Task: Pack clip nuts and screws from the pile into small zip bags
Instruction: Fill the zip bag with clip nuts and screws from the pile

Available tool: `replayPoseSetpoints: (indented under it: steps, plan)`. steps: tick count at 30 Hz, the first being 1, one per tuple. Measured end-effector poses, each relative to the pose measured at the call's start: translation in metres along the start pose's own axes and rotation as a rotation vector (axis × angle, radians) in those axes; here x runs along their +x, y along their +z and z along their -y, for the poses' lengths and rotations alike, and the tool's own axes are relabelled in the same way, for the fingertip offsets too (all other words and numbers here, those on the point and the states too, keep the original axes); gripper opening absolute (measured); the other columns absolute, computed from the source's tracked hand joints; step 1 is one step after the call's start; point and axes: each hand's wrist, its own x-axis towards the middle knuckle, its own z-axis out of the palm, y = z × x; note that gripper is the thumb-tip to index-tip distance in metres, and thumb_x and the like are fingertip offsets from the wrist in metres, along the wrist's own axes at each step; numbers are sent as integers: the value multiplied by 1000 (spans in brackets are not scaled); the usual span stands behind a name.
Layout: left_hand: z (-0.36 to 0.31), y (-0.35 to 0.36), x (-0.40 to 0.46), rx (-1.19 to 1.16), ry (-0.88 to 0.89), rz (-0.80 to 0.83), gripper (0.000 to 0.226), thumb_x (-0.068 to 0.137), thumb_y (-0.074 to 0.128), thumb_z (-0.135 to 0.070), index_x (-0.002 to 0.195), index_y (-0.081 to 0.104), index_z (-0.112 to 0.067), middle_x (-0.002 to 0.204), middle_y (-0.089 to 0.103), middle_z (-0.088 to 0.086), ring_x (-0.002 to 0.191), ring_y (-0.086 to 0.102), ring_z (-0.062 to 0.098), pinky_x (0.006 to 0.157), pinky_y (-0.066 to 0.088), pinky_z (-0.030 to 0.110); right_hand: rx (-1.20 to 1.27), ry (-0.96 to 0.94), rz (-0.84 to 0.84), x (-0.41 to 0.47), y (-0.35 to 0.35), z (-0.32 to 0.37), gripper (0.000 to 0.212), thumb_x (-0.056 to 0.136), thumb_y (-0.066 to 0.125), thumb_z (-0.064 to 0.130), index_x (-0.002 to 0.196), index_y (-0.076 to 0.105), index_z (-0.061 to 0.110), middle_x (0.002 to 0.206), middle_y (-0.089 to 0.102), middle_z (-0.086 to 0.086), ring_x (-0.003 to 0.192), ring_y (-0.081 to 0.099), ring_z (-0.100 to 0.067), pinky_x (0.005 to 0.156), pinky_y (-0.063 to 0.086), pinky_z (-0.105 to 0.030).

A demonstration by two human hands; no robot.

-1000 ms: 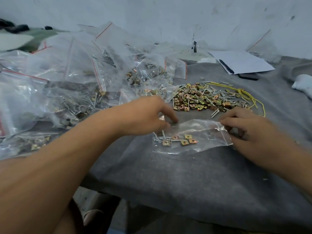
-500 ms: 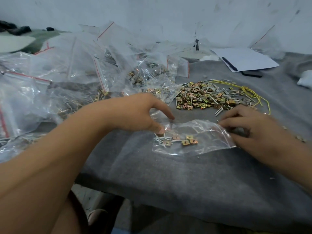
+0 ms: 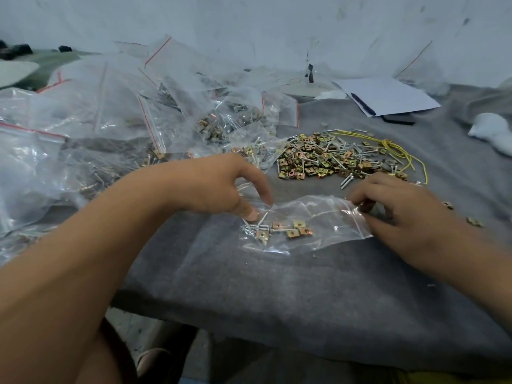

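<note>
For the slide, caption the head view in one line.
Both hands, left hand and right hand, hold a small zip bag of clip nuts near the pile.

Glossy clear plastic bag [image 3: 313, 217], brassy metal nuts [image 3: 300, 231], matt grey felt [image 3: 277, 286].

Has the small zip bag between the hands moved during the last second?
No. The small zip bag keeps its place just in front of the pile; only the camera shifted.

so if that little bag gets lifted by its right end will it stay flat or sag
Probably sag: the bag is thin, wrinkled film, so it looks floppy. Its clip nuts and screws sit bunched at the left end, which would likely hang down. The film looks glossy, so the right hand pinching the other end may need a firm hold.
</note>
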Motion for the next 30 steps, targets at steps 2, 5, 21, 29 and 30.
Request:
replayPoseSetpoints:
  steps: [2, 5, 21, 29, 30]
  plan:
    - [1, 0, 0, 2, 3, 3, 28, 83, 85, -38, 104, 73, -52, 138, 55, -16, 134, 49, 12, 119, 34, 48, 1, -1, -17, -2, 1, -2, 15, 88, 70, 23, 98, 68, 34, 105, 63, 14, 99, 63, -12, 86, 53, -40]
    - [3, 0, -2, 0, -10, -10, 28, 87, 83, -34, 105, 73, -54, 143, 52, -16, 136, 47, 11, 120, 32, 41, -23, 9, -48, -4, 2, -2, 13, 90, 71, 22, 98, 69, 32, 101, 63, 17, 96, 62, -5, 85, 51, -27]
    - [4, -5, -10, 192, -43, -190, 3, 86, 79, -37, 85, 78, -40, 97, 68, -18, 92, 62, -1, 81, 48, 27, 228, 240, -141, -17, 3, 41, 30, 87, 66, 68, 91, 68, 39, 77, 70, 14, 65, 63, -5, 52, 48, -26]
    - [1, -2, -4, 240, -43, -190, 6, 87, 78, -33, 83, 73, -33, 82, 65, -14, 74, 59, -1, 63, 41, 18, 462, 283, -101, -21, 4, 45, 22, 68, 86, 33, 82, 69, 29, 76, 71, 0, 64, 66, -15, 58, 55, -26]
    - [0, -2, -5, 226, -40, -214, 6, 89, 76, -31, 83, 72, -32, 83, 66, -14, 75, 59, -1, 65, 43, 19, 497, 279, -99, -22, 4, 44, 24, 66, 84, 37, 84, 70, 29, 77, 72, -1, 67, 67, -19, 61, 57, -30]
